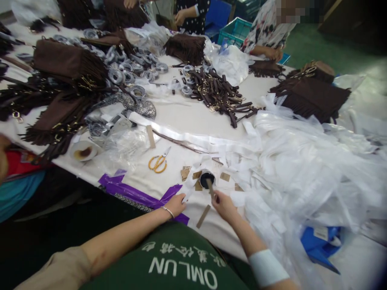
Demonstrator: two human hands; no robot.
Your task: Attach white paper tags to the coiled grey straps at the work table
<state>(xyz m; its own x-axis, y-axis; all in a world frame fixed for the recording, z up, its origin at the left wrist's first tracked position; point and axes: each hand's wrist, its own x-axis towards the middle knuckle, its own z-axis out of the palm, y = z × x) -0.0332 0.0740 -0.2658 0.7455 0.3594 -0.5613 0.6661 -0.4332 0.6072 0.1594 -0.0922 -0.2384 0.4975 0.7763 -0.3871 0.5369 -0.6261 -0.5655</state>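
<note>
A thin brown brush handle is gripped by the right hand over a small black pot; the white table edge is touched by the loosely curled, empty left hand.

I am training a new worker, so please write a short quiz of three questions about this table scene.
1. True or false: the right hand holds a brush at the small dark pot.
2. Which tool lies left of the pot? A. pliers B. scissors C. a hammer
3. What colour is the tape by the left hand?

Key: 1 true; 2 B; 3 purple.
</note>
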